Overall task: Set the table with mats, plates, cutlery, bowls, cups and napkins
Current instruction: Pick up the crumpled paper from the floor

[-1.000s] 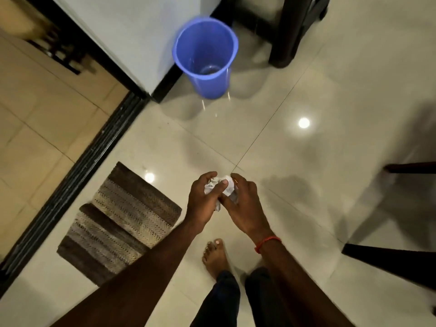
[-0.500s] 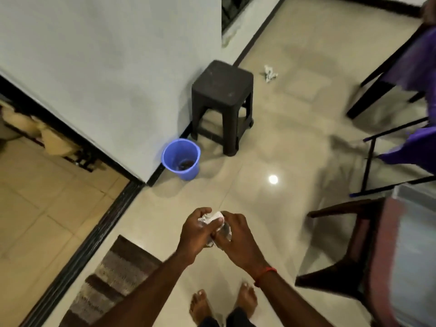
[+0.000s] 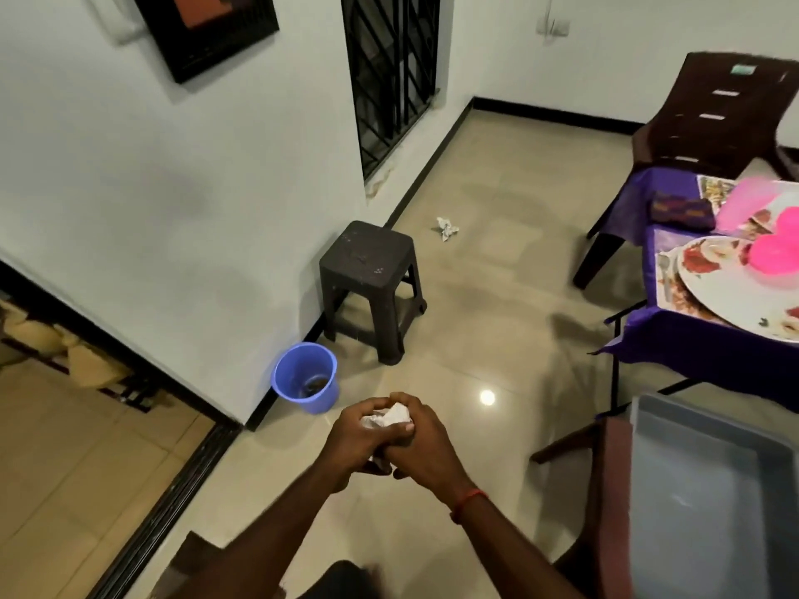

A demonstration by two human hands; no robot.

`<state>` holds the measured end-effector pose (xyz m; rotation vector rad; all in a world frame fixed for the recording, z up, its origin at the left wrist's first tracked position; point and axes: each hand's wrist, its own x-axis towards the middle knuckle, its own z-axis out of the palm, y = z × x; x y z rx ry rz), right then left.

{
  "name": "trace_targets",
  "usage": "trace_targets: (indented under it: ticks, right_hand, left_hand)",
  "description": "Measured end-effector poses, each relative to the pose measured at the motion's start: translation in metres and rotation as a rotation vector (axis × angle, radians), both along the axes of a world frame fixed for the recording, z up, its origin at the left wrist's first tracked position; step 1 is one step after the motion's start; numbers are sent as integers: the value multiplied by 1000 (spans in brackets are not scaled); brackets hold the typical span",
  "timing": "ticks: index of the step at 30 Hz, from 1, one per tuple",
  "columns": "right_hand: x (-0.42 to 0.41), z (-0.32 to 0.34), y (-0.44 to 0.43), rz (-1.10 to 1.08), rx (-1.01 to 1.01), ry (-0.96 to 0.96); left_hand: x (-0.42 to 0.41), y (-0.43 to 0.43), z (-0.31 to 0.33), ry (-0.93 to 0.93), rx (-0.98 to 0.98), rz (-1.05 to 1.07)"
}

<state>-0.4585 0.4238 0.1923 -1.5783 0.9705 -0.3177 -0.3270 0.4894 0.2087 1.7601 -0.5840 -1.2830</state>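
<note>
White crumpled paper, apparently a napkin, sits low in the middle of the frame, squeezed between the person's two hands. The left hand curls its fingers round the wad from the left side, and the right hand, with a red thread at its wrist, closes on it from the right, so both hands hold it tightly over the floor and well away from the table.

Just up and left of the hands a blue bin stands against the wall, with a dark stool beyond it. Further up, near the middle of the frame, another crumpled paper lies on the tiles.

At the right edge the table wears a purple cloth. A large patterned plate is already laid, seemingly on a mat, with a pink bowl on it. Another printed mat and a dark folded cloth lie toward the upper right, beside a brown chair. A grey tub fills the lower right.

Judging by this, mats, a plate and a bowl are placed. No cups show, and cutlery is too unclear to confirm. The wad looks like waste rather than a napkin for laying.
</note>
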Motion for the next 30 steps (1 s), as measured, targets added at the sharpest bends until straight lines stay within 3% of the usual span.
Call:
trace_targets:
  ticks: [6, 11, 15, 19, 26, 30]
  right_hand:
    - [29, 21, -58, -46, -24, -12]
    - [65, 27, -110, -121, -66, 14]
    - [90, 33, -152, -184, -134, 31]
    - [106, 28, -195, -260, -193, 91]
    - [103, 20, -277, -380, -160, 7]
    - [100, 21, -328, -387, -134, -43]
  left_hand:
    - [32, -63, 11, -61, -68, -118]
    - [75, -124, 15, -282, -91, -330]
    - [106, -172, 22, -326, -129, -391]
    - [125, -220, 21, -298, -153, -397]
    - [132, -304, 23, -345, -195, -440]
    - [131, -360, 17, -196, -186, -380]
